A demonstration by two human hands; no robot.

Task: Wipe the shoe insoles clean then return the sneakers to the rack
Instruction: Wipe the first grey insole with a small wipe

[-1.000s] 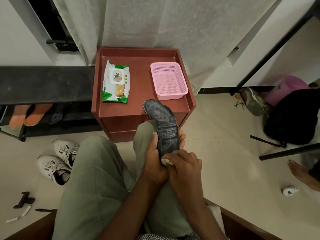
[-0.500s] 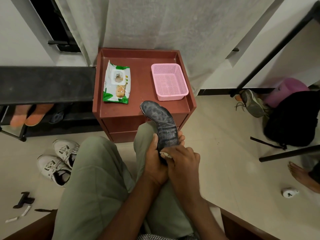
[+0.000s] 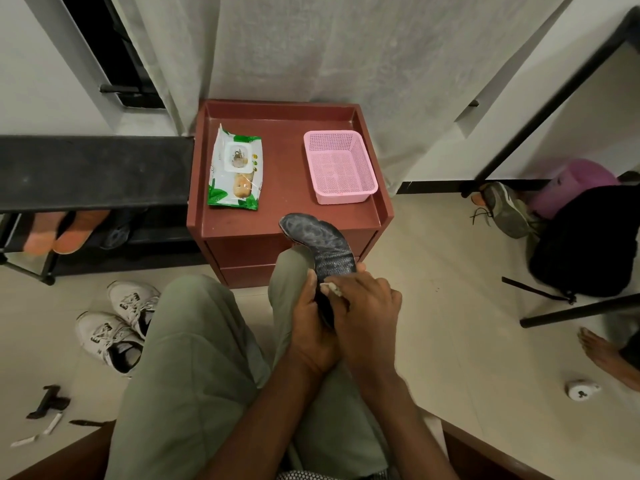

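A dark grey insole [image 3: 323,245] stands on end over my right knee, its toe curling toward the cabinet. My left hand [image 3: 310,327] grips its lower part from the left. My right hand [image 3: 367,317] presses a small white wipe [image 3: 331,288] against the insole's face, fingers curled round the wipe. Two white sneakers [image 3: 116,323] lie on the floor at the left, below the black shoe rack [image 3: 90,168].
A red-brown cabinet [image 3: 287,223] in front carries a pack of wet wipes [image 3: 235,168] and a pink basket [image 3: 339,168]. Orange slippers [image 3: 65,230] sit on the rack. A black bag [image 3: 588,237], a grey shoe [image 3: 505,209] and someone's bare foot [image 3: 602,355] are at the right.
My right hand has slid the wipe up the insole, away from me. The insole's toe bends more toward the left. My left hand keeps its grip.
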